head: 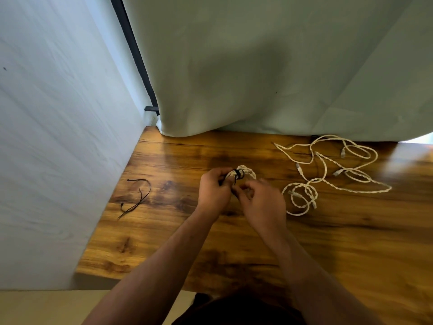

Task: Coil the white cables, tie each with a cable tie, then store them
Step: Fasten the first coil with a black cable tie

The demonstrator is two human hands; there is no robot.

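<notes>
Table (131,242) ctr, L hand (214,191) holds coiled cable (247,172), R hand (260,200) blurred

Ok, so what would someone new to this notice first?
Both hands at mid-table: the left hand grips a coiled white cable with a black cable tie round it, and the blurred right hand sits right beside it. A tangle of loose white cables sprawls to the right, and spare black cable ties lie near the left edge of the wooden table.
</notes>
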